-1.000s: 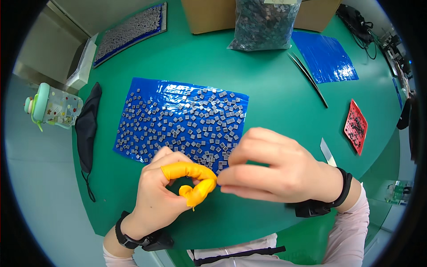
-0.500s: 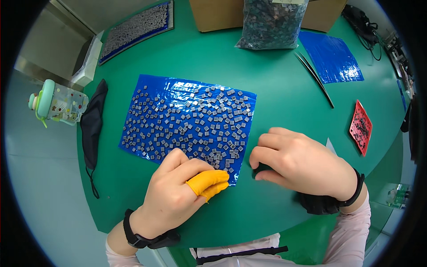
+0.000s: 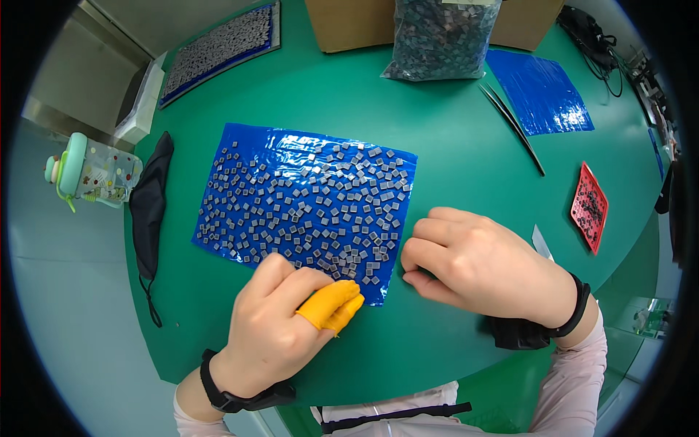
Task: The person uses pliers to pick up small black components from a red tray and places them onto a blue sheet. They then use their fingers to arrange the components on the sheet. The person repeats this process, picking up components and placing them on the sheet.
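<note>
1. A round green table (image 3: 451, 124) fills most of the view, seen from above by the person working at its near edge.
2. A blue plastic sheet (image 3: 291, 146) lies flat in the middle of the table, covered with many small grey square chips (image 3: 313, 204) scattered loosely across it.
3. The left hand (image 3: 280, 328) rests at the sheet's near edge, fingers curled downward. Orange finger cots (image 3: 331, 304) cover the thumb and forefinger tips, which are pressed together just beside the nearest chips; whether a chip is pinched between them cannot be told.
4. The right hand (image 3: 480, 266) rests on the table just right of the sheet's near right corner, fingers curled under in a loose fist; anything inside it is hidden.
5. At the far edge stand a cardboard box (image 3: 349, 22) and a clear bag of grey chips (image 3: 437, 40).
6. A second blue sheet (image 3: 539, 91) lies far right.
7. A small red tray (image 3: 588, 206) sits at the right.
8. A black face mask (image 3: 149, 211) and a pale green bottle (image 3: 91, 171) lie left.
</note>
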Demonstrator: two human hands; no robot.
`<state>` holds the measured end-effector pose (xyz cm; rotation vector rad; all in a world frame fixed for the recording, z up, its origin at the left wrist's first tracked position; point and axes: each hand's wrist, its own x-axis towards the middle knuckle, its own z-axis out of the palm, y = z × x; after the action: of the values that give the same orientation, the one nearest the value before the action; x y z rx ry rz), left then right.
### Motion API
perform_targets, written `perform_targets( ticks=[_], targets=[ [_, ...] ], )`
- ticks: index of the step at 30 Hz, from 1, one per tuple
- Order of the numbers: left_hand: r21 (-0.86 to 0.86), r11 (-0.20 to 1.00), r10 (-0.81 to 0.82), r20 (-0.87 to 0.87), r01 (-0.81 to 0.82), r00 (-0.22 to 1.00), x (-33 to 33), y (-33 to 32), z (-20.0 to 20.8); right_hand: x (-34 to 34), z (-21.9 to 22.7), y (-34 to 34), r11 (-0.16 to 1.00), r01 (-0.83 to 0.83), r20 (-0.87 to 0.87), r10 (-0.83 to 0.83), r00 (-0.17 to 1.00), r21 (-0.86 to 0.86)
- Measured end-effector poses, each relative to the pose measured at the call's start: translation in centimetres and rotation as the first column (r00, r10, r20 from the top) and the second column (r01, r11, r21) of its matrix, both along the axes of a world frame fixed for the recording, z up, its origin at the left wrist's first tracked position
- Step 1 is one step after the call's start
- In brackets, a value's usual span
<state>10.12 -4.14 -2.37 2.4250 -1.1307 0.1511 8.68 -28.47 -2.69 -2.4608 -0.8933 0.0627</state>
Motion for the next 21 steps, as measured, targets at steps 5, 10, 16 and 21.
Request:
perform_targets(
  ticks=[5,10,16,21],
  targets=[
    [0.038,0.999,0.001,0.024,-0.002,1.0,0.5,1.0,0.1,0.0,0.1,0.0,0.997,0.041,-0.042,-0.038,0.998,0.069],
    [0.055,0.998,-0.004,0.01,0.003,1.0,0.8,1.2,-0.1,0.1,0.0,0.0,0.999,-0.017,-0.02,0.017,1.0,0.034],
    [0.034,0.996,0.077,0.039,-0.078,0.996,0.9,1.6,0.0,0.0,-0.5,0.3,0.998,-0.008,0.021,0.006,1.0,0.069],
    [-0.012,0.993,0.114,-0.027,-0.114,0.993,0.7,1.5,0.5,0.0,-0.6,0.2,0.999,-0.026,0.037,0.024,0.999,0.047]
  ],
)
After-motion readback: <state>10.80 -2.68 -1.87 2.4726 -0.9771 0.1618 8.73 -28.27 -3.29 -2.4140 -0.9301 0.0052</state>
